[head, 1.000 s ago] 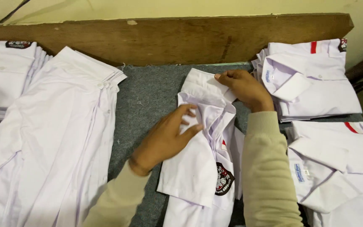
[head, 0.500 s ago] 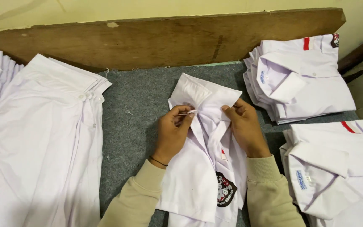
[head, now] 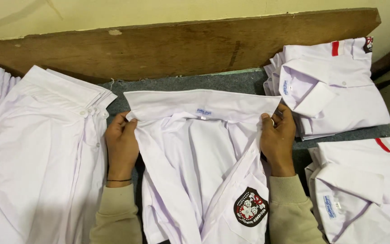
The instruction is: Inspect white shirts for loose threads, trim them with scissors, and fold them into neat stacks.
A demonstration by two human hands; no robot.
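A person looks down at a white school shirt (head: 195, 158) spread open, front up, on a grey felt-covered tabletop (head: 181, 83). The shirt lies in the middle of the view, its collar (head: 201, 105) stretched flat and wide toward the far edge, with a small label at the centre of the neckband. A round dark badge with red and white detail (head: 250, 207) sits on the chest pocket on the right side.

The left hand (head: 122, 144) grips the left end of the collar, fingers curled shut around the fabric edge with the thumb on top. A thin dark band circles that wrist. The right hand (head: 277, 138) is closed the same way on the right end of the collar, pinching the cloth between thumb and fingers. Both arms wear beige sleeves.

To the left, touching the left hand's side, lies a pile of unfolded white shirts (head: 37, 149). At the upper right is a stack of neatly folded white shirts (head: 335, 86) with a red stripe on the shoulder. A second folded stack (head: 362, 190) sits at the lower right. A worn wooden board (head: 181, 45) runs along the back of the tabletop against a pale yellow wall (head: 159, 11).
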